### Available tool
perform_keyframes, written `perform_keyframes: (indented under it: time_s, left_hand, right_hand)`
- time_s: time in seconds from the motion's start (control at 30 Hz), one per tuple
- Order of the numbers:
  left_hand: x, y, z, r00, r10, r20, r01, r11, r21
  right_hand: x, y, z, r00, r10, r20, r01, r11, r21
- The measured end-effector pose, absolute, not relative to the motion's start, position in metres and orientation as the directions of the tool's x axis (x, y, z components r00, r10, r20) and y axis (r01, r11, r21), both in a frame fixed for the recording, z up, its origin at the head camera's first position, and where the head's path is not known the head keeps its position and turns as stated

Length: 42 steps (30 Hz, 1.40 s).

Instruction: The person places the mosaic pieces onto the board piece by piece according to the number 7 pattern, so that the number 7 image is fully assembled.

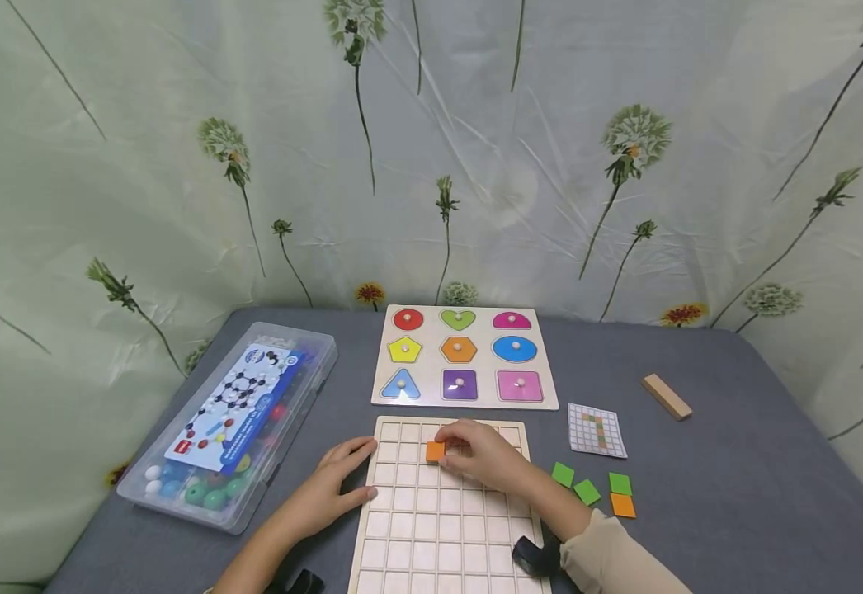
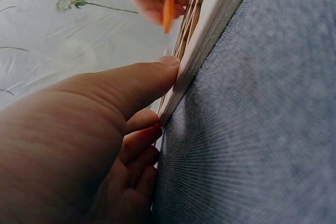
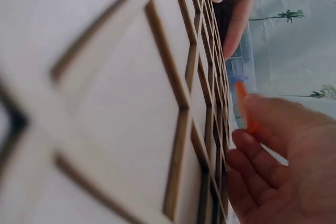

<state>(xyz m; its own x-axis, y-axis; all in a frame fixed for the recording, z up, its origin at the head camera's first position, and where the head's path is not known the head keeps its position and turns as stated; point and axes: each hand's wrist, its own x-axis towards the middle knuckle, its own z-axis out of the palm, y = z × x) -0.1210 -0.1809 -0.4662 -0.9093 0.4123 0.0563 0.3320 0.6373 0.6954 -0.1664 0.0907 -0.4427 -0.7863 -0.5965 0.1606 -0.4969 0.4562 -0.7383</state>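
Orange square tile (image 1: 435,450), seen from the head camera, is pinched in the right hand (image 1: 485,456) over the pale wooden grid board's (image 1: 431,528) upper cells; placing is underway. Left wrist: the left hand (image 2: 79,145), fingers straight, braces the board's edge. Right wrist: the tile is tilted above the cells, so next it probably needs levelling into one cell.

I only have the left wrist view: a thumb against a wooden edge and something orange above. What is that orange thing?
Observer: An orange square tile, pinched by the right hand over the grid board, near its top rows.
Operator: Are there spare tiles?
Observer: Yes, three green tiles and another orange one lie on the table right of the board.
Operator: And the left hand?
Observer: The left hand rests against the board's left edge.
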Motion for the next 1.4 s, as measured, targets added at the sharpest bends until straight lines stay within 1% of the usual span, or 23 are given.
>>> perform_keyframes:
  time_s: [0.1, 0.3, 0.47, 0.83, 1.07, 1.27, 1.4]
  left_hand:
    - [-0.121, -0.182, -0.466, -0.909, 0.413, 0.055, 0.33, 0.634, 0.699]
    - [-0.12, -0.183, -0.465, -0.911, 0.409, 0.053, 0.327, 0.638, 0.698]
    - [-0.12, -0.183, -0.464, -0.912, 0.407, 0.056, 0.329, 0.644, 0.691]
    - [-0.119, -0.183, -0.464, -0.911, 0.408, 0.065, 0.336, 0.64, 0.691]
    - [-0.119, -0.183, -0.463, -0.91, 0.411, 0.059, 0.333, 0.638, 0.695]
    - [-0.119, -0.183, -0.463, -0.909, 0.413, 0.057, 0.331, 0.631, 0.701]
    - [-0.12, -0.182, -0.464, -0.906, 0.418, 0.058, 0.334, 0.625, 0.705]
  right_hand:
    - [-0.167, 0.088, -0.445, -0.79, -0.6, 0.128, -0.488, 0.489, -0.723]
    - [-0.169, 0.087, -0.448, -0.778, -0.613, 0.139, -0.518, 0.499, -0.695]
    - [-0.168, 0.087, -0.449, -0.781, -0.609, 0.138, -0.524, 0.518, -0.676]
    - [-0.168, 0.082, -0.449, -0.801, -0.585, 0.128, -0.495, 0.527, -0.691]
    - [-0.167, 0.083, -0.446, -0.794, -0.6, 0.094, -0.488, 0.537, -0.688]
    - [-0.164, 0.089, -0.441, -0.809, -0.586, 0.054, -0.424, 0.517, -0.743]
    - [-0.159, 0.097, -0.429, -0.815, -0.569, 0.11, -0.423, 0.455, -0.784]
